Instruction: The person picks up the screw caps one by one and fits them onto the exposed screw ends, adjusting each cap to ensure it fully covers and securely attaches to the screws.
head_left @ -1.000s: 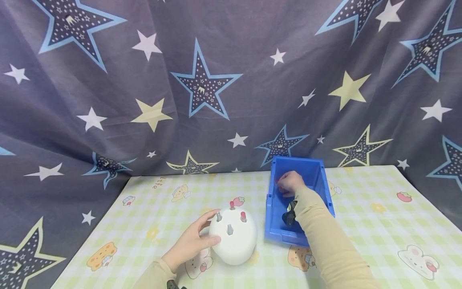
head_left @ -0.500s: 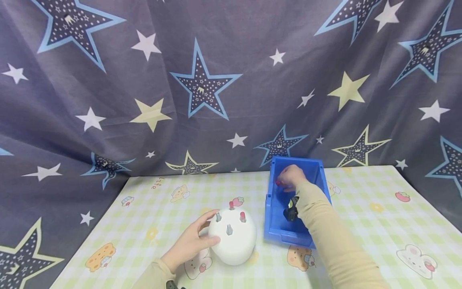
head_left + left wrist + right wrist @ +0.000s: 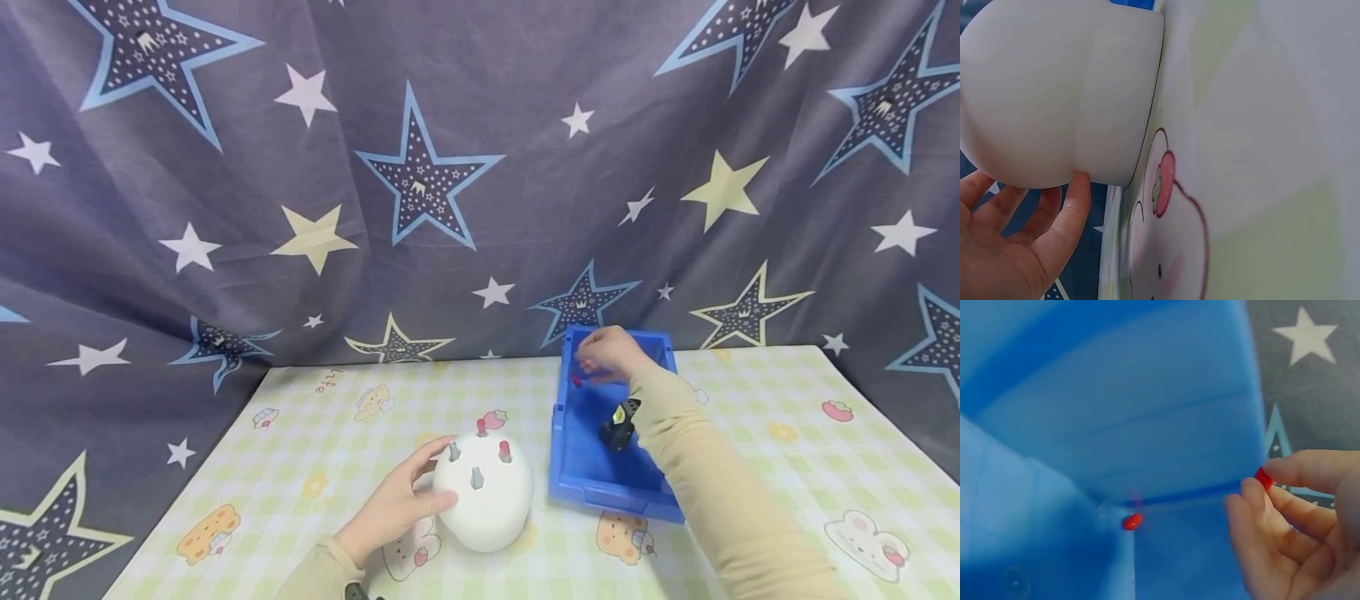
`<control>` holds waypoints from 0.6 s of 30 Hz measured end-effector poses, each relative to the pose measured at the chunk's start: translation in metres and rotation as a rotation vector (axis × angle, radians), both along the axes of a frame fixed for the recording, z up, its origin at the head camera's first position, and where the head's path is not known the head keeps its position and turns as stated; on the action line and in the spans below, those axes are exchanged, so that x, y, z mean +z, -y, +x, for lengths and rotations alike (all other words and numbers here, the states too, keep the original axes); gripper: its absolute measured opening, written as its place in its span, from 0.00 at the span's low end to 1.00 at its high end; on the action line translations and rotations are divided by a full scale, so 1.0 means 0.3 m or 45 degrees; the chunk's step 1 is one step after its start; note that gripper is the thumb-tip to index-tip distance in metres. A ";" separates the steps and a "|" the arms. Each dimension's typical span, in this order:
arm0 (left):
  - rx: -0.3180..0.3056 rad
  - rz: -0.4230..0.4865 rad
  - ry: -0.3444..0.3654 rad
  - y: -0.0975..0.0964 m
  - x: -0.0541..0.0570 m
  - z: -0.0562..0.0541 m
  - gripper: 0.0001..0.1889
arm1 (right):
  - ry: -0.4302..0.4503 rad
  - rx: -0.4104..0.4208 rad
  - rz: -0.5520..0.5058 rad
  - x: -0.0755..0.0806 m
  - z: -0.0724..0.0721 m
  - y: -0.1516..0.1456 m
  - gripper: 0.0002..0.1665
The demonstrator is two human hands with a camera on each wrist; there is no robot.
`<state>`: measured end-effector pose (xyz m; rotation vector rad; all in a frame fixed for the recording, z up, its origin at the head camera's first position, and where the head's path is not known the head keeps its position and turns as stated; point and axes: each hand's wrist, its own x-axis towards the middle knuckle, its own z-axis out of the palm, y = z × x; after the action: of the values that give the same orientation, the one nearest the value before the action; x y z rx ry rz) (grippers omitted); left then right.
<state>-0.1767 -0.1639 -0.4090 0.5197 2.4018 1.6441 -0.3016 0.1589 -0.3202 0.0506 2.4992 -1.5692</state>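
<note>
White, smooth and rounded, the body (image 3: 483, 512) stands on the checked cloth (image 3: 262, 467) in your head view, two grey pegs (image 3: 477, 478) and two red pegs (image 3: 505, 451) on top. Your left hand (image 3: 405, 502) spreads against its side; your right hand (image 3: 609, 353) is at the far end of the blue box (image 3: 600, 467). On the left wrist, your fingertips (image 3: 1080, 190) touch the curved wall. On the right, your thumb and finger pinch a small red piece (image 3: 1264, 479); another red piece (image 3: 1132, 521) lies in the box's corner.
</note>
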 end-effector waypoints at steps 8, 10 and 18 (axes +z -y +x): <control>0.006 -0.008 -0.011 0.002 0.000 0.001 0.36 | -0.009 0.098 -0.046 0.036 0.020 0.003 0.18; 0.007 -0.012 -0.013 0.003 -0.001 0.000 0.36 | -0.015 0.128 -0.068 0.041 0.027 0.004 0.20; -0.003 -0.013 -0.029 0.007 0.000 -0.002 0.36 | -0.033 0.199 -0.141 0.053 0.063 0.004 0.23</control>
<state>-0.1771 -0.1658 -0.4091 0.5419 2.4234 1.6331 -0.2826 0.1576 -0.3043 -0.1780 2.3661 -1.6487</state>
